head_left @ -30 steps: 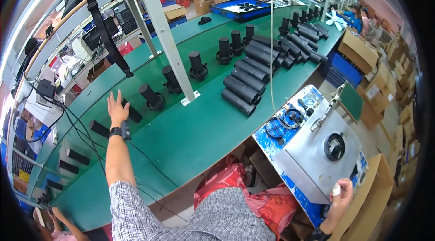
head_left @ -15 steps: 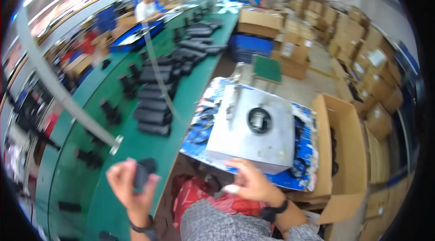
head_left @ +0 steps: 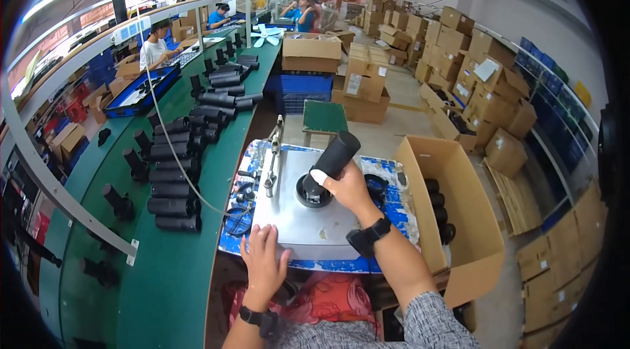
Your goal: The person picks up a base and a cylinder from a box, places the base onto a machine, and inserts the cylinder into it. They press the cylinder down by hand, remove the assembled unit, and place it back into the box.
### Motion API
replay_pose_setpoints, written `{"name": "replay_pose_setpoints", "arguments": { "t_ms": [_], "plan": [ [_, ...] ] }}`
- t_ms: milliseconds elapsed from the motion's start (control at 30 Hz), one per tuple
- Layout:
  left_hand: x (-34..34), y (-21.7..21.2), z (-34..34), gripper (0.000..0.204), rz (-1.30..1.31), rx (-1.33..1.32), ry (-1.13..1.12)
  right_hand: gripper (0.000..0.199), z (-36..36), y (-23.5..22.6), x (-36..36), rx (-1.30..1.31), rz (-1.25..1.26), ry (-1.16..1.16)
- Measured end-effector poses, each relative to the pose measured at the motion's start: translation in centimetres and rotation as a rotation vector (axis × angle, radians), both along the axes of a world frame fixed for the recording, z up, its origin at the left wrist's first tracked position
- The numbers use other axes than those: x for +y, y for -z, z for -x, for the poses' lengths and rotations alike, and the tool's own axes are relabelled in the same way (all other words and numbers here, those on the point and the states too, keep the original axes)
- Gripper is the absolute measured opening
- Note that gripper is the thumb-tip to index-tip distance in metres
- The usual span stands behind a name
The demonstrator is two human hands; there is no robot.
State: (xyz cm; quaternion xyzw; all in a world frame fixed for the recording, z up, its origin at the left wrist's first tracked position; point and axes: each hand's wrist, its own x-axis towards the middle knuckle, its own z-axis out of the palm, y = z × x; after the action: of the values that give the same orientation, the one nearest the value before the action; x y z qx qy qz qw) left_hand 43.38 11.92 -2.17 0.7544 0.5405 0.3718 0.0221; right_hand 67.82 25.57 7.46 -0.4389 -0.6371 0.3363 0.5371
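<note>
My right hand (head_left: pixel 348 185) is wrapped round a black cylinder (head_left: pixel 339 154), which tilts up and away to the right. Its lower end is at a round black ring fixture (head_left: pixel 314 193) on top of a silver metal box (head_left: pixel 298 227); whether it is seated inside, I cannot tell. White material covers the tip of my right thumb. My left hand (head_left: pixel 264 260) lies with fingers spread on the box's near left edge and holds nothing. A metal clamp-like fitting (head_left: pixel 272 159) stands along the box's left side.
The blue, worn work table (head_left: pixel 230 242) carries black round parts. On the left, a green bench (head_left: pixel 167 264) holds rows of black cylinders (head_left: pixel 172 206). An open carton (head_left: pixel 479 231) with black parts stands at right. A thin hose (head_left: pixel 172 145) hangs over the bench. Co-workers sit farther back.
My left hand has left the bench side, where it held a dark piece, and now rests on the box. My right hand, empty before, now grips the cylinder at the fixture. The view has shifted.
</note>
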Motion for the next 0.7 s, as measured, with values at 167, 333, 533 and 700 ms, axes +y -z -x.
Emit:
{"name": "replay_pose_setpoints", "arguments": {
  "t_ms": [167,333,533,700],
  "plan": [
    [-0.5,-1.0,0.3,0.072,0.042,0.038,0.028,0.068,-0.1,3.0,1.3,-0.163,0.003,0.162],
    [-0.3,-0.2,0.7,0.073,0.033,0.108,0.039,0.075,0.7,1.7,0.3,-0.347,0.000,0.258],
    [-0.2,0.0,0.5,0.075,0.041,0.072,0.040,0.076,1.4,1.5,1.0,-0.370,-0.032,0.303],
    [0.0,-0.5,0.6,0.075,0.034,0.070,0.054,0.079,1.4,1.1,1.1,-0.522,-0.053,0.349]
  ]
}}
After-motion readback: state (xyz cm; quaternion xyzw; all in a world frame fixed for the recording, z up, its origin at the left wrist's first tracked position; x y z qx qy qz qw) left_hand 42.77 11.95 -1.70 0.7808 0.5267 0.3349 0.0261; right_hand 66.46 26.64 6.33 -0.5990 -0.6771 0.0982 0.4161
